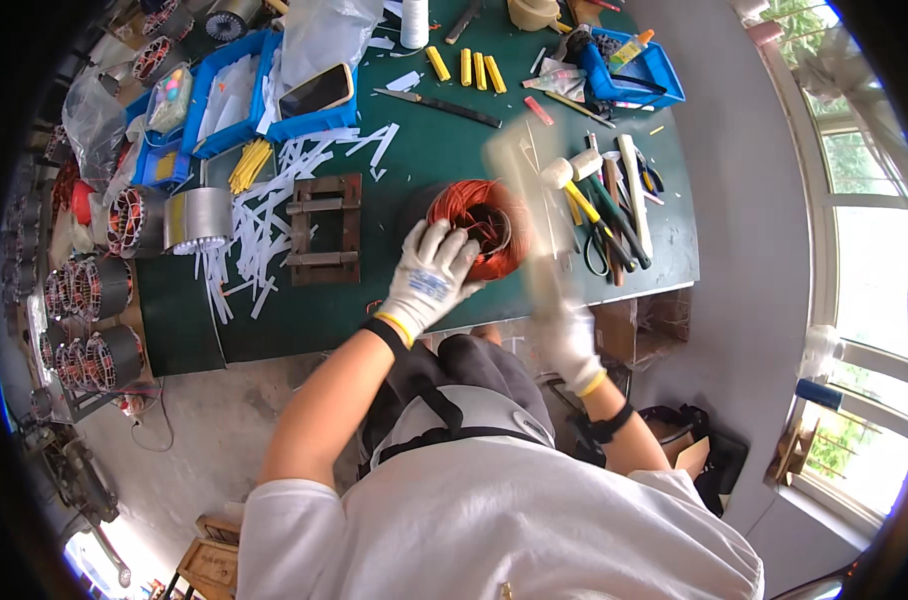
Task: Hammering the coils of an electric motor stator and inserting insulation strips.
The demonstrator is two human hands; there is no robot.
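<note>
A motor stator with orange-red copper windings [493,262] rests near the bench's front edge, its round opening facing up. My left hand [426,277], in a white glove with a yellow cuff, grips the near left side of the windings, fingertips at the opening. To the right, my right hand [566,345], also gloved, is closed round the handle of a pale mallet [526,185]. The mallet is raised and smeared by motion, its broad head pointing away from me. It appears beside the stator's right side; whether they touch I cannot tell.
A metal frame block [324,230] and scattered white paper strips [264,215] lie left. Right are pliers [651,179], scissors [596,250] and other hand tools. Behind lie a knife [439,106], yellow bundles [480,72] and blue bins [229,105]. More stators [102,358] stand far left.
</note>
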